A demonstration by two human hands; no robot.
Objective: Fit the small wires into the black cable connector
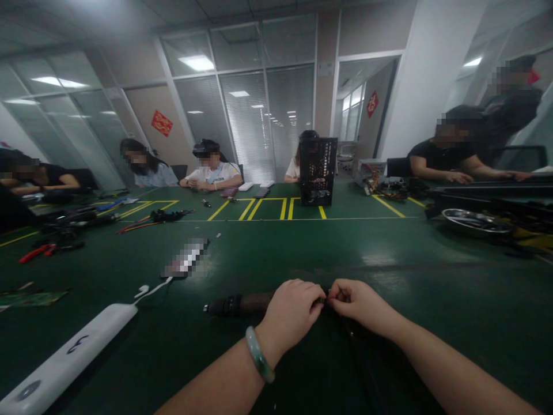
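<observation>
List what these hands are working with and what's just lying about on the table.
Working with: left hand, right hand, dark cylindrical tool, black wires.

Lying about: white power strip, red-handled pliers, green circuit board, black computer case.

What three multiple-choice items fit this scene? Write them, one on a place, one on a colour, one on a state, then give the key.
1. Where does the black computer case stand?
A) On the floor
B) On the far part of the green table
C) On a chair

2. What colour is the bangle on the left wrist?
A) Red
B) Black
C) Pale green

3. How are the left hand and right hand placed?
A) Together, fingers pinched at the end of a dark cylindrical object
B) Flat and far apart
C) Raised above the head

Key:
1 B, its base sits among the table's yellow lines.
2 C, the band shows pale green.
3 A, the fingers nearly meet there.
</observation>
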